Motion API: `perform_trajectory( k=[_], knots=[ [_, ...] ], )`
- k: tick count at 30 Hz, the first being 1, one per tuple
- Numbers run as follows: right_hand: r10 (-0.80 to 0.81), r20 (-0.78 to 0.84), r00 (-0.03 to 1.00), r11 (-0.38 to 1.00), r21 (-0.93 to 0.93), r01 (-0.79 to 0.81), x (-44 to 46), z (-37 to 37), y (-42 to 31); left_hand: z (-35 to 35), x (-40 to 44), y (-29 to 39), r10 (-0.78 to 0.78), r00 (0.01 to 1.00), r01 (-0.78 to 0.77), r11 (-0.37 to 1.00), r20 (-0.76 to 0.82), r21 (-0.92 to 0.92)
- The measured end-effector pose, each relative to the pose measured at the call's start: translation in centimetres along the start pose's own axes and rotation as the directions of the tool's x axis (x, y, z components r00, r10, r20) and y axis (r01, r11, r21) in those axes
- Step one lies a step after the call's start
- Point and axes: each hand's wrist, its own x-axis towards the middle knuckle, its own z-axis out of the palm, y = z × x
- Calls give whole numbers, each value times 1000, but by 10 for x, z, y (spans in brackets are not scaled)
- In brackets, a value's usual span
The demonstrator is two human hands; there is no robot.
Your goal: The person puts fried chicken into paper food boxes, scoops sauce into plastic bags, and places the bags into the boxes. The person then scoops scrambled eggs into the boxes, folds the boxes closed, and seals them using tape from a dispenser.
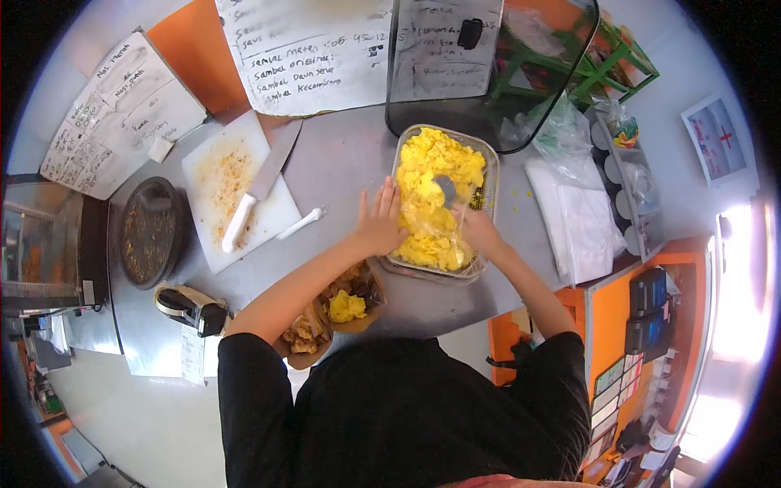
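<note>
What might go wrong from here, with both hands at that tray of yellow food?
Spillage: the yellow food is piled near the rim of the tray, so the right hand might push some over.
A knock: the food boxes sit under the left forearm, which could catch one.
A cut: the knife lies uncovered, its tip past the cutting board.

Food (pixel 421 171) yellow; shirt (pixel 423 407) black; cutting board (pixel 275 203) white, brown-flecked.
</note>
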Motion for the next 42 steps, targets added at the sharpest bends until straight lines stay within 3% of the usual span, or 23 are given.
perform_trajectory(
  k=[2, 3, 5, 8, 11, 12, 14, 15, 17, 19, 20, 22, 25, 29, 31, 37, 40, 42],
  knots=[
    [240, 184, 953, 924, -345, -166, 4, -18, -42, -5, 1, 0, -5, 999, 12, 991, 52, -130],
    [56, 131, 990, 962, -272, -18, 9, -8, -25, -6, 1, -1, 3, 998, 7, 986, 60, -166],
    [-305, -3, 952, 942, -148, 302, 23, 23, 25, -7, 0, -3, 14, 997, 6, 970, 80, -242],
    [-301, 247, 921, 952, 142, 273, 34, 6, 10, 18, 15, -14, 32, 997, -16, 974, 66, -226],
    [-272, 403, 874, 918, 381, 110, 39, -3, 2, 16, 9, -6, -43, 999, 42, 970, 1, -238],
    [-130, 423, 897, 846, 519, -123, 37, -2, 1, 10, 7, -4, -37, 999, 39, 969, 14, -246],
    [130, 536, 834, 501, 691, -522, 28, 2, -3, -1, 2, -3, -32, 999, 41, 962, 39, -270],
    [92, 527, 845, 513, 702, -494, 26, 1, -4, -4, 1, -2, -57, 998, 61, 958, 22, -280],
    [-127, 362, 924, 738, 656, -156, 22, 13, 55, -5, -1, 0, -103, 995, 98, 949, -1, -301],
    [127, 457, 880, 383, 796, -468, 5, -9, 24, -26, -17, 1, -119, 992, 103, 960, -44, -262],
    [250, 492, 834, 155, 830, -536, -4, -21, 5, -38, -26, 1, -121, 991, 103, 965, -63, -241],
    [119, 536, 836, 52, 837, -544, -21, -47, 26, -52, -43, -1, -98, 991, 79, 977, -90, -199],
    [161, 468, 869, 200, 847, -493, -44, -69, 34, -75, -74, -6, -47, 991, 7, 955, -126, -297],
    [173, 366, 914, 247, 882, -400, -80, -87, 53, -95, -111, -11, -10, 985, -66, 901, -171, -428],
    [168, 338, 926, 215, 904, -369, -92, -91, 62, -103, -132, -14, -44, 985, -49, 857, -169, -512],
    [196, 345, 918, 410, 822, -396, -110, -123, -18, -114, -214, -44, -277, 907, -48, 680, -317, -732],
    [-84, 472, 877, 408, 820, -402, -93, -100, -62, -103, -259, -53, -498, 772, 25, 645, -395, -764],
    [-200, 626, 753, 402, 754, -520, -73, -75, -106, -78, -278, -62, -606, 692, 65, 593, -392, -803]
  ],
)
